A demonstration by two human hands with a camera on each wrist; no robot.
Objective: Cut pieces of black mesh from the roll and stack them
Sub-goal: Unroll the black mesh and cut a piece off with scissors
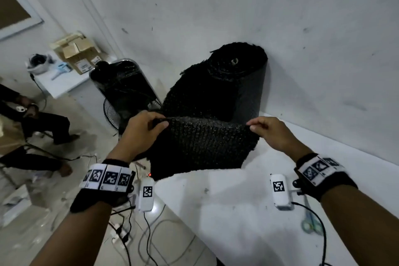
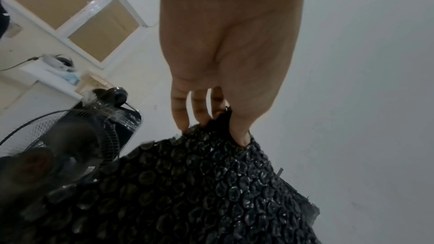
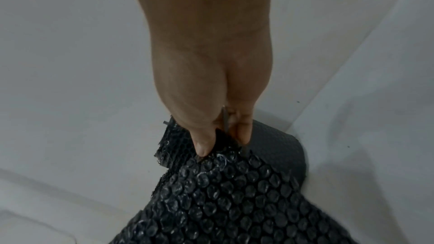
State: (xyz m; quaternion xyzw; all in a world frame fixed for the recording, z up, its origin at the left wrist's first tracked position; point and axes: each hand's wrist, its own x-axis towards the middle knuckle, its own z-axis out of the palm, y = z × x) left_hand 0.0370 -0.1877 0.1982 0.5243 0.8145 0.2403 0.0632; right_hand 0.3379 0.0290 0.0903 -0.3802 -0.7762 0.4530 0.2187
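Two hands hold one sheet of black mesh [image 1: 200, 147] up by its top edge, above the near-left corner of a white table [image 1: 248, 201]. Sheet hangs slack; lower edge drapes over the table corner. Surface bubbled, glossy in both wrist views. Whether the sheet is joined to the roll behind it cannot be told.

Left hand [image 1: 142, 134]: thumb on the near face, fingers behind, pinching the top-left corner. In the left wrist view the fingers [image 2: 179, 110] point down behind the mesh edge, thumb pressed into the front.

Right hand [image 1: 273, 131]: thumb and fingertips pinching the top-right corner. Right wrist view shows thumb and one finger closed on the edge, a thin strip of mesh between them.

Mesh roll [image 1: 235, 71] stands upright against the white wall [image 1: 216, 6], at the table's far-left end, loose outer layer trailing toward the held sheet.

Scissors [image 1: 311, 224], green-handled, lie on the table near the right forearm, partly hidden.

Left of the roll: a black standing fan [image 1: 121, 93] on the floor. Beyond it, a low white table [image 1: 64, 86] with cardboard boxes [image 1: 79, 56]. Cables [image 1: 133, 233] run across the floor [image 1: 54, 222]. Another person's legs [image 1: 43, 127] at far left.
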